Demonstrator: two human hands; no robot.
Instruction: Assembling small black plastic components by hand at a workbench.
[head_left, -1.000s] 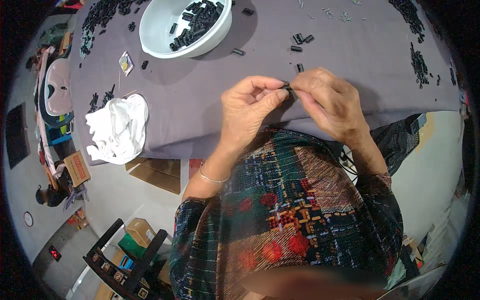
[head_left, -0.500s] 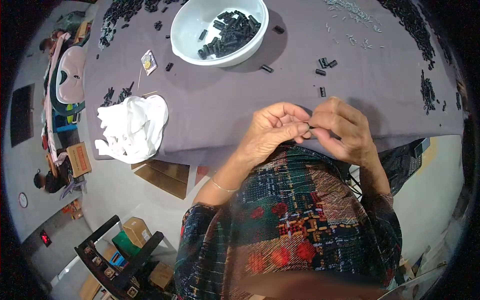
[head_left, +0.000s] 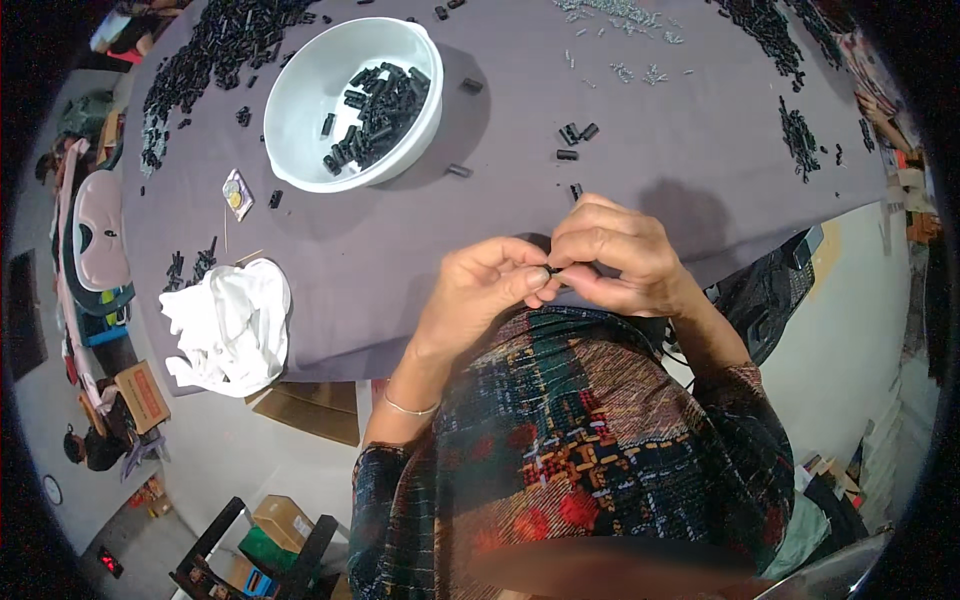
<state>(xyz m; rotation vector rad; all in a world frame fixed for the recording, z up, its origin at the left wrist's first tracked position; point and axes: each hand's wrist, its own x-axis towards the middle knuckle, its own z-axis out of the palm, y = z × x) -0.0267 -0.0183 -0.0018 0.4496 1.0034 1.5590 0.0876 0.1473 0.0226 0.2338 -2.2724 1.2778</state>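
My left hand (head_left: 478, 292) and my right hand (head_left: 612, 258) meet fingertip to fingertip at the near edge of the grey-clothed table (head_left: 640, 120). Pinched between them is a small black cylindrical part (head_left: 556, 271), mostly hidden by the fingers. A white bowl (head_left: 290, 110) holding several black parts (head_left: 375, 112) stands up and to the left. A few loose black parts (head_left: 575, 135) lie just beyond my right hand.
A crumpled white cloth (head_left: 228, 322) lies at the table's left front corner. Heaps of black parts (head_left: 205, 55) cover the far left and far right (head_left: 800, 135); small silvery pieces (head_left: 620, 15) lie at the far edge. A small packet (head_left: 236, 194) sits left of the bowl. Boxes stand on the floor below.
The view has shifted so the table and bowl sit lower in the picture. Both hands stay together on the small part, fingers working slightly.
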